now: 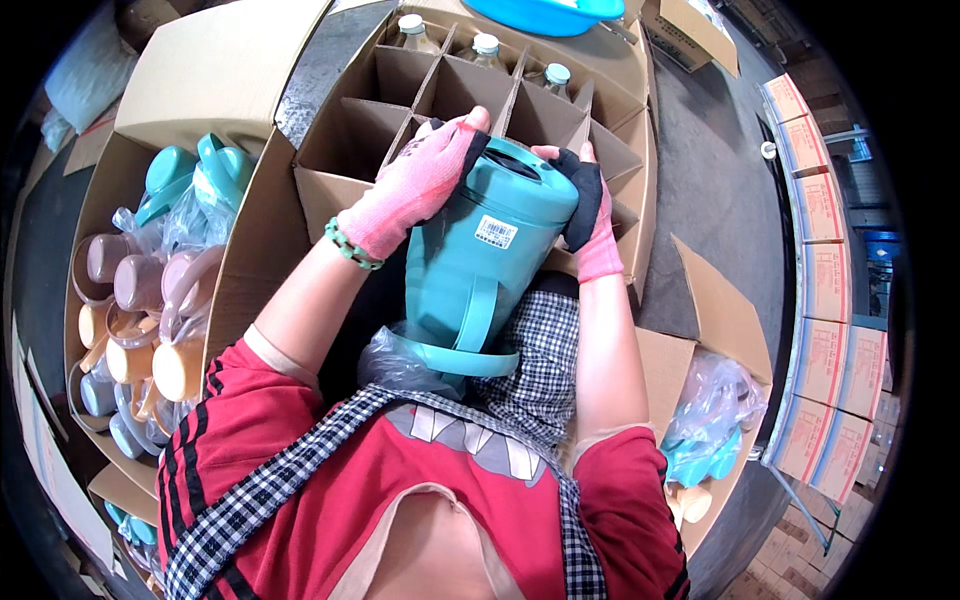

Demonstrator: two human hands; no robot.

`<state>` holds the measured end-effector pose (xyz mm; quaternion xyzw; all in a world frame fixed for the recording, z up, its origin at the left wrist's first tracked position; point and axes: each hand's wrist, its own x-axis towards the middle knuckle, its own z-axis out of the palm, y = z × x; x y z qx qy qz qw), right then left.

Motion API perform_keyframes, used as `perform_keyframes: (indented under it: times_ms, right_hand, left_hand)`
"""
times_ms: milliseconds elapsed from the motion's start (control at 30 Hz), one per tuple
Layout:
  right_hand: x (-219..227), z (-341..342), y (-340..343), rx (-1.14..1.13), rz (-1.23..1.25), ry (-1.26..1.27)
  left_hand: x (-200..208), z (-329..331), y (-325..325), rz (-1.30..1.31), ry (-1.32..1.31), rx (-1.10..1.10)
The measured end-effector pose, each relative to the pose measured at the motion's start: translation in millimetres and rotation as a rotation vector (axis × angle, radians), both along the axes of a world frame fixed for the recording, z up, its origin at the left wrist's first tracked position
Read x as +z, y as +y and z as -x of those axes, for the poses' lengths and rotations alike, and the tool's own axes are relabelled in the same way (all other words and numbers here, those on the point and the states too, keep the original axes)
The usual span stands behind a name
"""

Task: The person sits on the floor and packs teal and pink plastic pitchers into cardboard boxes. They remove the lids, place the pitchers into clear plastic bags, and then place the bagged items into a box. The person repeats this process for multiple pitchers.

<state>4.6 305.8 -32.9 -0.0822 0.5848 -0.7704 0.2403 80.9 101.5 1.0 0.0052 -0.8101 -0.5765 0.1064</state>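
Observation:
A large teal plastic jug (448,262) with a side handle lies tilted between my arms. A white barcode label is on its side, and its far end shows a dark recess. My left hand (425,183), in a pink glove with black parts, is closed on the left of that far end. On the opposite side my right hand (592,215) grips the jug, its fingers partly hidden. Clear plastic wrap (400,362) bunches by the near end. Just beyond the hands stands a cardboard box (330,200) with dividers, several bottle-like containers with pale caps (485,44) in its far compartments.
At the left, a carton (250,240) holds teal, purple, peach and blue plastic pieces in clear bags. Another open carton (728,310) at the right has teal and peach pieces. A blue basin (548,18) is at the far edge. Stacked cartons (826,270) line the right.

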Motion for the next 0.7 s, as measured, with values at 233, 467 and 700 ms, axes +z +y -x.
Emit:
perform_keyframes:
  times_ms: [233, 467, 700]
  right_hand:
    - [22.4, -78.0, -31.8, -0.465, -0.458, 0.511]
    - [1.2, -20.9, 11.4, 0.01, 0.097, -0.058]
    - [-21.4, -4.4, 10.0, 0.119, 0.33, -0.246]
  left_hand:
    - [-34.1, 56.4, -33.4, -0.707, -0.321, -0.314]
    - [13.4, -0.6, -4.3, -0.052, -0.244, -0.262]
    - [52.9, -31.6, 7.6, 0.312, -0.207, -0.287]
